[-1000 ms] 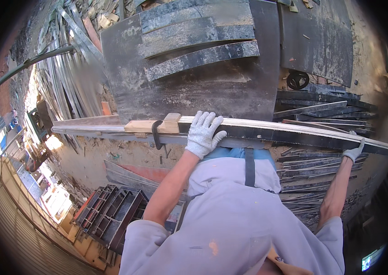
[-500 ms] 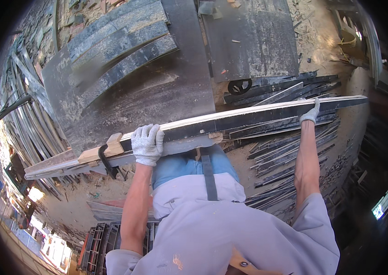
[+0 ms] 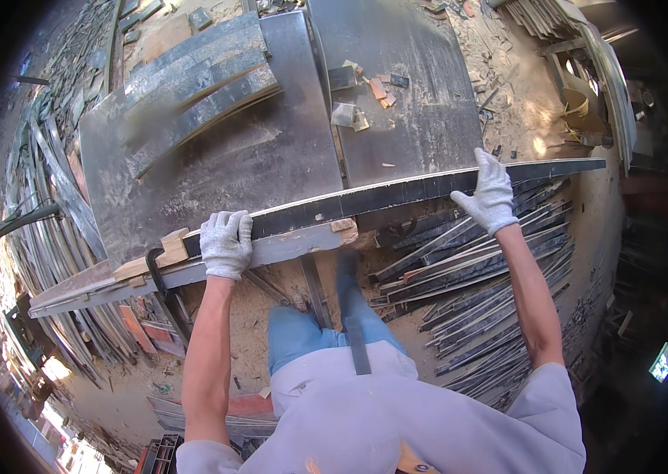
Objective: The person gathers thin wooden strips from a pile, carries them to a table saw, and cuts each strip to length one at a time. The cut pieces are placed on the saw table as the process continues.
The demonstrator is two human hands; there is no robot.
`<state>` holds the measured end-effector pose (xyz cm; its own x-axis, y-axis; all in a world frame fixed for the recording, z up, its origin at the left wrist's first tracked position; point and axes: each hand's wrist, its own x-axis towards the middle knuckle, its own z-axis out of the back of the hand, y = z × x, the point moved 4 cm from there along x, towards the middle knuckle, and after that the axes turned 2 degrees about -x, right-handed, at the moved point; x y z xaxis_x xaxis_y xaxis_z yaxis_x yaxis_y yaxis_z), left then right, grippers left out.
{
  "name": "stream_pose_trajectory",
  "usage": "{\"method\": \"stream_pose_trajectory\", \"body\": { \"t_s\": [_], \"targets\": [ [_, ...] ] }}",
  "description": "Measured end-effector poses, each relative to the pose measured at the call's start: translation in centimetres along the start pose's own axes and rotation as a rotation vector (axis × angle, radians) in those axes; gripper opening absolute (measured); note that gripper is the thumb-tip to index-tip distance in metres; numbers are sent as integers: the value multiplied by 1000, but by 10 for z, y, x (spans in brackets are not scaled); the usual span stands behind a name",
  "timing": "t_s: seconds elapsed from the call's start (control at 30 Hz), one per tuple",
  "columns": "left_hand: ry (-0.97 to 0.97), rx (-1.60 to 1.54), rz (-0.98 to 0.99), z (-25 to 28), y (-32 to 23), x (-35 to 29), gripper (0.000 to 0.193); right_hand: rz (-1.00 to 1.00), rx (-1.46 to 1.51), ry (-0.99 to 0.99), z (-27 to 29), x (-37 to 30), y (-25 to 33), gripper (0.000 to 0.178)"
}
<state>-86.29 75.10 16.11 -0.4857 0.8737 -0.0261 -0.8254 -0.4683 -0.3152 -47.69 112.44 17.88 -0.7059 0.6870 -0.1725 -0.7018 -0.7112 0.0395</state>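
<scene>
A long dark-faced plywood strip (image 3: 381, 199) with a pale edge lies slantwise along the near side of the bench, its far-right end sticking out past the bench. My left hand (image 3: 225, 243), in a grey-white knit glove, is closed over the strip's left end. My right hand (image 3: 490, 192), gloved alike, is by the strip's right part with fingers stretched and thumb apart; whether it touches the strip I cannot tell. Left of my left hand, a pale wooden block (image 3: 174, 246) sits against the strip's end, next to a black clamp (image 3: 161, 284) on the grey bench rail (image 3: 294, 243).
Curved dark plywood pieces (image 3: 207, 110) lie on the dark bench top (image 3: 302, 103). Small offcuts (image 3: 381, 92) rest on the right-hand panel (image 3: 421, 142). Piled strips (image 3: 500, 268) cover the floor at right; more strips (image 3: 57, 189) stand bundled at left.
My right hand has let go of the strip, spread its fingers and shifted left along it. The view has moved, showing more of the bench. My left hand still holds the left end.
</scene>
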Motion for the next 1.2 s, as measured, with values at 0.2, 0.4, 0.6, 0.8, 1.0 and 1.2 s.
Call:
{"method": "stream_pose_trajectory", "body": {
  "t_s": [0.2, 0.4, 0.6, 0.8, 1.0, 1.2],
  "targets": [
    [-41, 4, -27, -5, -2, 0, 18, 444, -211, 265, -70, 31, 27, 53],
    [-65, 31, -44, -6, -3, -3, 17, 444, -221, 288, -70, 30, 37, 34],
    [-101, 51, -52, -8, -2, -6, 17, 424, -220, 290, -73, 31, 38, 34],
    [-112, 51, -49, -10, -4, -8, 18, 425, -172, 278, -73, 31, 37, 36],
    [-88, 64, -39, -10, -2, -5, 19, 408, -150, 271, -77, 35, 38, 38],
    [-133, 55, -67, -10, -1, -3, 18, 388, -163, 268, -71, 33, 39, 40]
  ]
}}
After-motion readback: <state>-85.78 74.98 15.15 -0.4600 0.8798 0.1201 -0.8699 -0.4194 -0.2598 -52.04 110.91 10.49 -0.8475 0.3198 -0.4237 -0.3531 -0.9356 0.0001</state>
